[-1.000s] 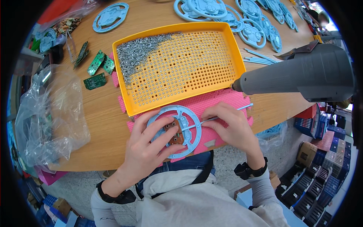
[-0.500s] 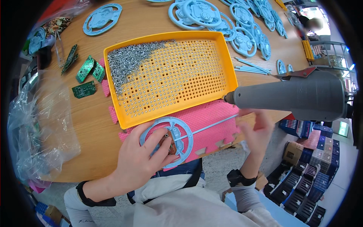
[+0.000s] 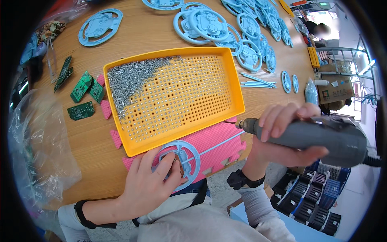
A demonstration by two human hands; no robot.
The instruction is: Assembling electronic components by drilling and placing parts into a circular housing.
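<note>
My left hand curls its fingers over a light blue toy steering wheel lying on a pink foam mat. Under those fingertips sits a small brown piece, mostly covered. A thin blue rod runs from inside the wheel to the right across the mat. My right hand is wrapped round a grey electric screwdriver. Its bit points left, close to the front right corner of a yellow tray. The tray's perforated plate holds many upright screws, with loose screws heaped at its far left.
Green circuit boards and a clear plastic bag lie at left. More blue wheels are spread along the far side. Several blue rods rest right of the tray. Boxes and black racks stand beyond the table, lower right.
My right hand has left the rod's end and now grips the screwdriver, which has tilted and dropped slightly. The left hand stays on the wheel. The whole view has shifted slightly.
</note>
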